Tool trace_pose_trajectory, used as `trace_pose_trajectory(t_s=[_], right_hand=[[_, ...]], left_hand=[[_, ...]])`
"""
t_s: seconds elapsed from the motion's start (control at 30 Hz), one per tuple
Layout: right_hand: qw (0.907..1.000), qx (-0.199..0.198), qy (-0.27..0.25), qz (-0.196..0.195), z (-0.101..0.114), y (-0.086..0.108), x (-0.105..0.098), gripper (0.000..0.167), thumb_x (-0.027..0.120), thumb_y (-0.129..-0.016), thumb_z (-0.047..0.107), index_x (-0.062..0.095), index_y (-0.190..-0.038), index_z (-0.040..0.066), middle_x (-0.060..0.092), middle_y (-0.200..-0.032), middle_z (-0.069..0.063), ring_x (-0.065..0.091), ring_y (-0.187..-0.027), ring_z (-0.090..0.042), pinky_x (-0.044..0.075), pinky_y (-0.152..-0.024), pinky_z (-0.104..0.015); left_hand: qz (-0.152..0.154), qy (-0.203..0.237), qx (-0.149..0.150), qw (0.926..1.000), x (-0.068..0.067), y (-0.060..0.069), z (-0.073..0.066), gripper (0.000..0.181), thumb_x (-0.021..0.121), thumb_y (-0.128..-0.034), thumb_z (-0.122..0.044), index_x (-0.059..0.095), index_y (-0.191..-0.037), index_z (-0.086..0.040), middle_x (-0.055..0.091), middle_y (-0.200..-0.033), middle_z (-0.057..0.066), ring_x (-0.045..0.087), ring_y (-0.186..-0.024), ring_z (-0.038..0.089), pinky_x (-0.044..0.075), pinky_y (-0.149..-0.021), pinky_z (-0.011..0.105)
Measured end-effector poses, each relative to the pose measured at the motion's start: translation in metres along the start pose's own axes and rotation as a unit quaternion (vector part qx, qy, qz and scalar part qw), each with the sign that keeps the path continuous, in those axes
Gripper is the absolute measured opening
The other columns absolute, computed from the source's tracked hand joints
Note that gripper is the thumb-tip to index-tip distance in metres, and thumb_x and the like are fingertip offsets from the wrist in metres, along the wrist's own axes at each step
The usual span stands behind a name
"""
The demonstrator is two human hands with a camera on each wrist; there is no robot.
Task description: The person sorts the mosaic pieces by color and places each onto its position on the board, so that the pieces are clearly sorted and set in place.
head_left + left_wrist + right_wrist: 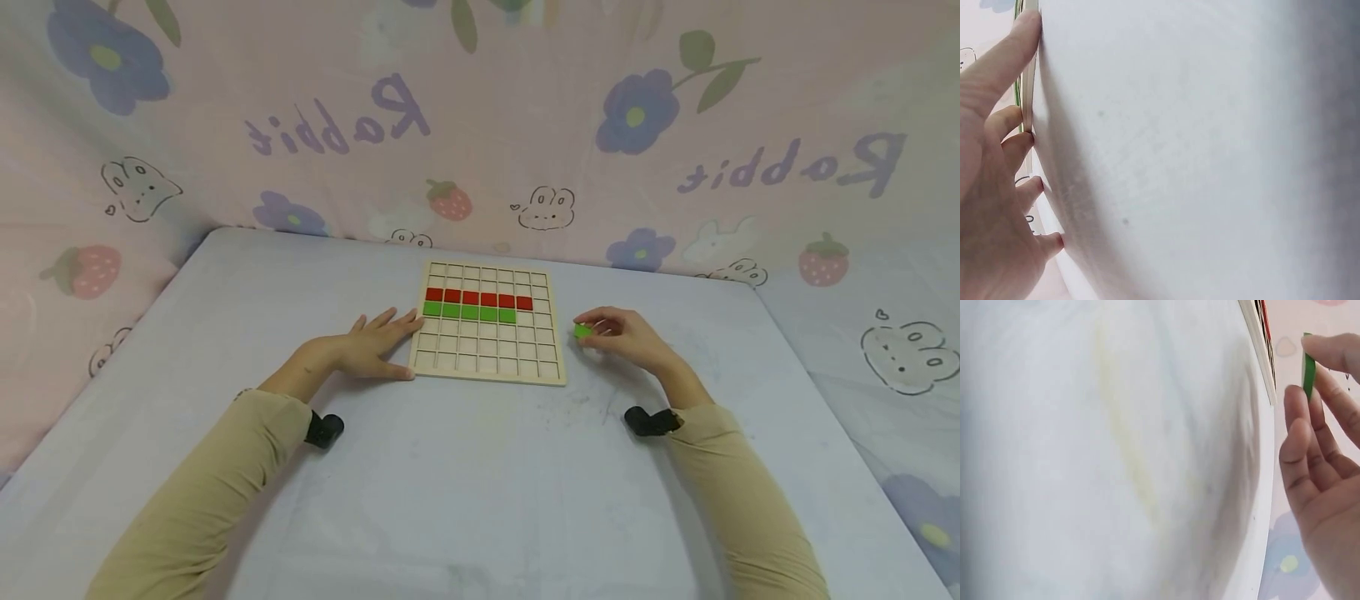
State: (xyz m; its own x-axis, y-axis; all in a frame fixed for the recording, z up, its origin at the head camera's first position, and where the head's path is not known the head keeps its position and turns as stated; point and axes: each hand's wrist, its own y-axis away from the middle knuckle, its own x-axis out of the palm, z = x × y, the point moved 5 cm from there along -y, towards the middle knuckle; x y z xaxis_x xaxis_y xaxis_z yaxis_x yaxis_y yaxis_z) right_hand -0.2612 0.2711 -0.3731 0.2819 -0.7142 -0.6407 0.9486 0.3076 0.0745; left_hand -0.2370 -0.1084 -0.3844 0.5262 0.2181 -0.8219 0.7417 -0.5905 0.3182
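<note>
A wooden grid board (487, 364) lies flat on the table, divided into small square cells. One row holds several red square tiles (470, 298); the row just nearer to me holds several green square tiles (469, 312), starting from the left edge. My left hand (371, 346) rests with spread fingers at the board's left edge, thumb at the near left corner. To the right of the board, my right hand (622, 335) pinches a single green tile (582, 331) between thumb and fingers. In the right wrist view that tile (1309, 367) is seen nearly edge-on, above the table.
The board stands toward the back of a white-covered table (480, 483). Behind it hangs a pink curtain (480, 125) printed with flowers, strawberries and rabbits. A black wrist device (326, 430) sits at the left sleeve, and another black device (651, 422) at the right sleeve.
</note>
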Motion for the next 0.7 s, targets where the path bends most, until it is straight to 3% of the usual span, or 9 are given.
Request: trace_pose_trajectory(t_s=[0.33,0.7], right_hand=[[0.9999,0.004,-0.011,0.01,0.033,-0.001,0.008,0.041,0.068,-0.087,0.008,0.058,-0.125,-0.005,0.061,-0.111,-0.021,0.057,-0.089,-0.017,0.052,-0.07,-0.034],[0.9998,-0.016,0.013,0.007,0.02,-0.021,0.014,0.041,0.072,-0.086,0.019,0.062,-0.124,0.005,0.061,-0.115,-0.016,0.056,-0.096,-0.021,0.048,-0.073,-0.025]], left_hand=[[0.004,-0.003,-0.001,1.0,0.0,0.0,0.0,0.089,0.062,-0.0906,-0.045,0.009,-0.155,-0.013,0.0,-0.162,0.011,-0.01,-0.147,0.037,-0.011,-0.113,0.063],[0.006,-0.004,-0.006,1.0,0.0,0.0,0.0,0.09,0.062,-0.0904,-0.045,0.008,-0.156,-0.015,0.0,-0.162,0.01,-0.01,-0.147,0.037,-0.012,-0.113,0.062]])
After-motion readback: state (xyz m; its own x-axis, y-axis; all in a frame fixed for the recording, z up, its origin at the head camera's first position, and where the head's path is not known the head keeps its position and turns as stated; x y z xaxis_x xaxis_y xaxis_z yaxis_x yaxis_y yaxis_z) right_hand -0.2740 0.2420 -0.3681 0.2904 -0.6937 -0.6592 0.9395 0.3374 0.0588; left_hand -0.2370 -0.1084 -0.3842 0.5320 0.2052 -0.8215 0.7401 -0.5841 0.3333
